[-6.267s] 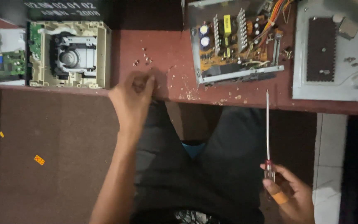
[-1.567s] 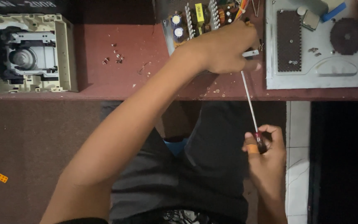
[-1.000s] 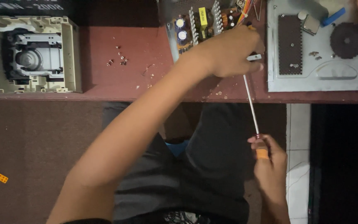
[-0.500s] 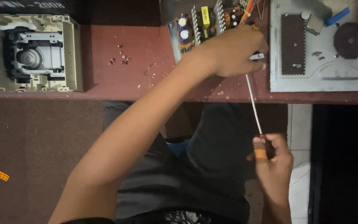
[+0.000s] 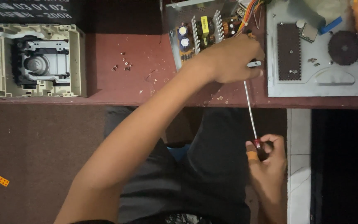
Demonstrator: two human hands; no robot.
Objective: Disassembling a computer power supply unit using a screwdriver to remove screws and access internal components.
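- On the red bench, our left hand keeps clamping the open power supply, as half a second ago.
- Our right hand, unmoved, grips the long screwdriver; tip at the casing's near edge, so we judge the screw unfinished.

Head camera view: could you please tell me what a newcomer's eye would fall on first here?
Probably the left hand stretched across the red table, resting on the open power supply at top centre. Next, the long screwdriver running from that unit down to the right hand gripping its handle. At far left sits a beige opened disc drive.
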